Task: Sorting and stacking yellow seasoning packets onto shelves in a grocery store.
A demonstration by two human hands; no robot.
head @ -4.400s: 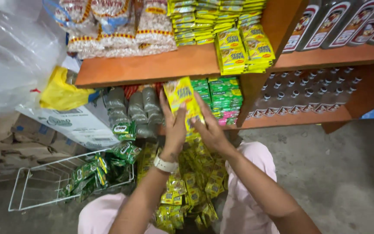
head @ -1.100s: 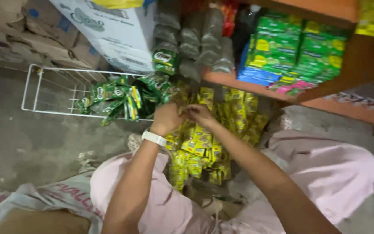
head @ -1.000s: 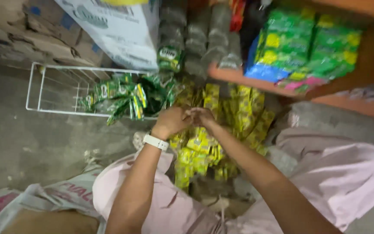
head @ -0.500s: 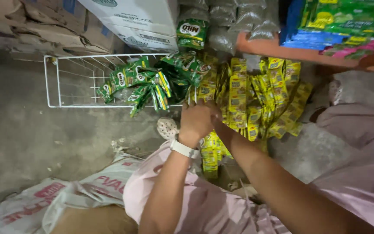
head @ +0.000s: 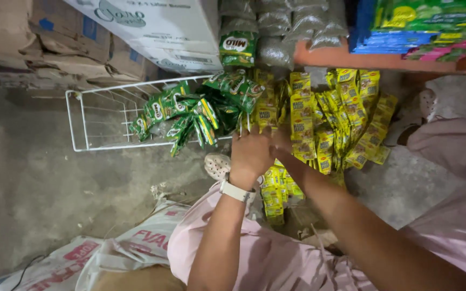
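Yellow sachet strips (head: pixel 319 124) — crinkled, glossy

Lighting: dim, warm, from above; concrete floor (head: pixel 39 188) lay in shadow at left. Slight motion blur; mild wide-angle edge distortion.

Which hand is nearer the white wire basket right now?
Left. The left hand is at the white wire basket's near corner by the green sachets; the right hand sits beyond it, on the yellow sachets.

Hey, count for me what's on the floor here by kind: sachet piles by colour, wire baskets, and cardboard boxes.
Yellow sachet piles: 1
Green sachet piles: 1
White wire baskets: 1
White cardboard boxes: 1
Brown cardboard boxes: at least 2; stack partly cut off
Total: at least 6
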